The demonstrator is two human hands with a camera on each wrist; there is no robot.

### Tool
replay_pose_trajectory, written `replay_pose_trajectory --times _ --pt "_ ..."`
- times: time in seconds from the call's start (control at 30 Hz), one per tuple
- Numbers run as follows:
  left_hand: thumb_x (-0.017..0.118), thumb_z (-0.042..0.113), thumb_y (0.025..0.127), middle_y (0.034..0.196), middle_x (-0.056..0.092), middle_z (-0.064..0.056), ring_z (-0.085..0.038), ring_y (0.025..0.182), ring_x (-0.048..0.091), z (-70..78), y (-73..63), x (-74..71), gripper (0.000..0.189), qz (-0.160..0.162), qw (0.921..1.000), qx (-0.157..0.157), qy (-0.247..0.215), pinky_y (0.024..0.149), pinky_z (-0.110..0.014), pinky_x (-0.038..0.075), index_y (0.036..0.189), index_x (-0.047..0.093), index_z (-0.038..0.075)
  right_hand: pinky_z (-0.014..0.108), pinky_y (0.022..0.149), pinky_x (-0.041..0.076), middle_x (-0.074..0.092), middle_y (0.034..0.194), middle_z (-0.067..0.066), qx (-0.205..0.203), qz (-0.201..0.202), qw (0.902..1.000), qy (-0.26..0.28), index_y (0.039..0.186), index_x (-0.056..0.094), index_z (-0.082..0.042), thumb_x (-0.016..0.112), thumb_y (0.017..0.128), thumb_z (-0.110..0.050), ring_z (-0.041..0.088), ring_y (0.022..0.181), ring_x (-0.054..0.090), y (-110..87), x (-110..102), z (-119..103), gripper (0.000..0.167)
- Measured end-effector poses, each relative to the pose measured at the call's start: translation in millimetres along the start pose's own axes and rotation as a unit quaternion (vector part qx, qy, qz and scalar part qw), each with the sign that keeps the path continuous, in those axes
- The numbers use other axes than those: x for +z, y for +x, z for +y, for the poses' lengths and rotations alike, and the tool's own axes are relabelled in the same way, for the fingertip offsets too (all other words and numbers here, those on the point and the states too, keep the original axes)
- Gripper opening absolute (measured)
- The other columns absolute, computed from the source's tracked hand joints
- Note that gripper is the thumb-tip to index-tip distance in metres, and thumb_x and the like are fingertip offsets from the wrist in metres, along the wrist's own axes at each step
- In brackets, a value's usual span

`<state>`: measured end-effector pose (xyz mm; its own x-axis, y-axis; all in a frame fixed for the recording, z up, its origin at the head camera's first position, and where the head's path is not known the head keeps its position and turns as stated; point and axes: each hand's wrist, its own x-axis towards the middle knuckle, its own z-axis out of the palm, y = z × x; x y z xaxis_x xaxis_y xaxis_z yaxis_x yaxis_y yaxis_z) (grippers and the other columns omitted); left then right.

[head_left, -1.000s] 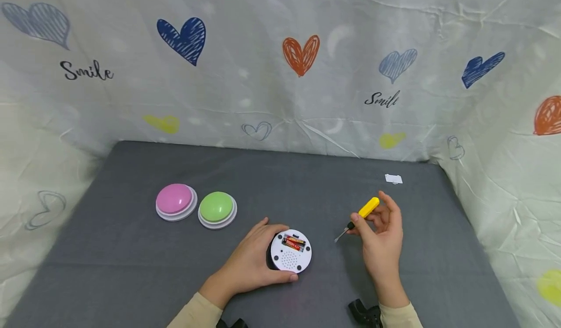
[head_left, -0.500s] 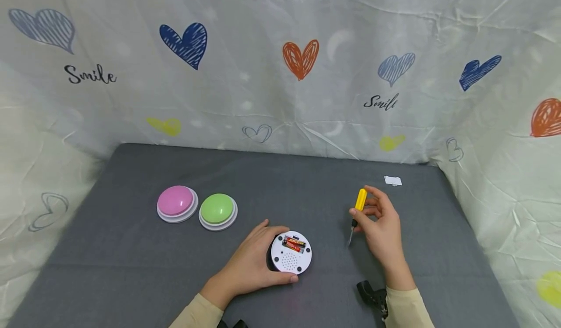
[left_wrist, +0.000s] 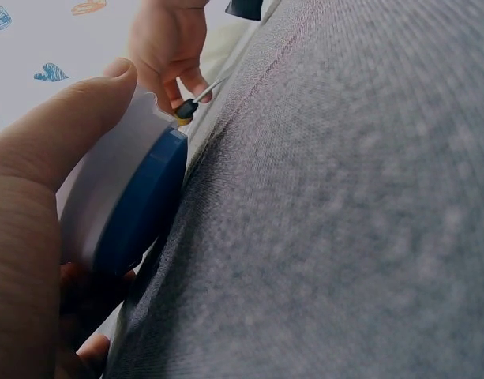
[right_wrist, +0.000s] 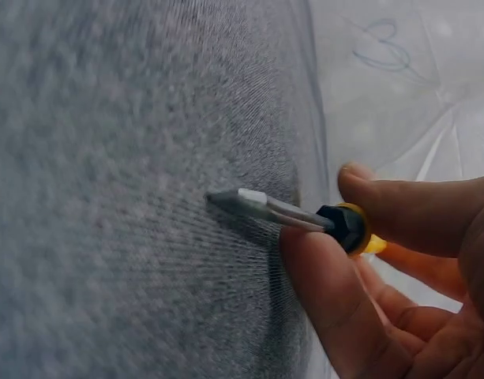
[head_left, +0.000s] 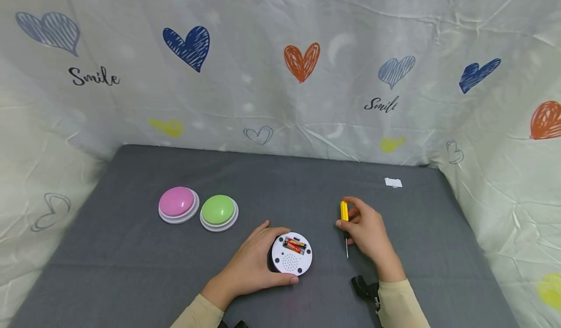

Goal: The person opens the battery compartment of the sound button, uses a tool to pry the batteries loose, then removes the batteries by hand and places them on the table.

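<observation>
My left hand [head_left: 247,262] holds a round buzzer button [head_left: 290,262] upside down on the table, thumb at its near edge and fingers round its far side. Its white underside faces up with an open slot holding red-and-black batteries [head_left: 294,245]. In the left wrist view a blue part of the button [left_wrist: 151,197] shows below the white base. To the right, my right hand [head_left: 368,233] pinches a screwdriver [head_left: 344,212] by its yellow handle, shaft pointing down. The right wrist view shows the screwdriver's metal shaft [right_wrist: 285,212] close over the cloth; whether the tip touches is unclear.
A pink-topped button [head_left: 176,202] and a green-topped button [head_left: 218,209] stand upright at left on the grey tablecloth [head_left: 285,186]. A small white plastic piece [head_left: 393,182] lies at the back right. A printed curtain [head_left: 245,74] hangs behind the table.
My right hand has moved left toward the buzzer button and turned the screwdriver from slanted to nearly upright in the head view. The left hand and its button stay in place.
</observation>
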<state>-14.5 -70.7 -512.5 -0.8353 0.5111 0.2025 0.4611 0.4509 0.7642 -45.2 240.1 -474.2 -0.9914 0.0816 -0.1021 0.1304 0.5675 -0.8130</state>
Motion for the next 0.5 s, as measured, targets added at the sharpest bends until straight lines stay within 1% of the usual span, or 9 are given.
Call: replay_pose_trajectory --times 0.07,0.17,0.33,0.5 --pt "0.099 0.064 0.070 0.140 0.066 0.010 -0.031 0.154 0.045 -0.8 -0.4 0.8 0.098 -0.002 1.0000 -0.002 -0.001 0.133 -0.047 0.024 0.147 0.063 0.015 0.037 0.049 0.061 0.062 0.104 0.016 0.004 -0.013 0.9999 -0.009 0.150 0.062 -0.004 0.087 0.090 0.002 0.021 0.059 0.066 1.2 0.6 0.4 0.066" --pt "0.098 0.066 0.071 0.141 0.066 0.010 -0.032 0.155 0.044 -1.1 -1.0 1.8 0.099 -0.001 1.0000 -0.002 -0.001 0.132 -0.049 0.025 0.147 0.063 0.015 0.036 0.048 0.060 0.062 0.103 0.015 0.008 -0.024 0.9993 -0.027 0.149 0.063 -0.002 0.087 0.090 0.001 0.020 0.054 0.064 0.9 1.5 0.9 0.064" --pt "0.098 0.067 0.070 0.142 0.065 0.011 -0.033 0.156 0.042 -0.8 -1.7 1.7 0.099 -0.002 1.0000 -0.006 0.001 0.132 -0.049 0.025 0.148 0.063 0.016 0.036 0.047 0.058 0.062 0.103 0.013 0.010 -0.030 0.9982 -0.050 0.148 0.066 -0.003 0.088 0.090 -0.003 0.019 0.047 0.059 0.8 3.1 1.7 0.062" --pt "0.098 0.067 0.071 0.141 0.066 0.010 -0.035 0.155 0.043 -0.5 -1.7 0.8 0.099 0.003 1.0000 0.003 0.003 0.132 -0.052 0.026 0.148 0.063 0.015 0.037 0.051 0.057 0.062 0.103 0.012 0.008 -0.040 0.9964 -0.074 0.149 0.066 -0.007 0.089 0.091 -0.007 0.021 0.050 0.059 1.3 2.7 1.5 0.062"
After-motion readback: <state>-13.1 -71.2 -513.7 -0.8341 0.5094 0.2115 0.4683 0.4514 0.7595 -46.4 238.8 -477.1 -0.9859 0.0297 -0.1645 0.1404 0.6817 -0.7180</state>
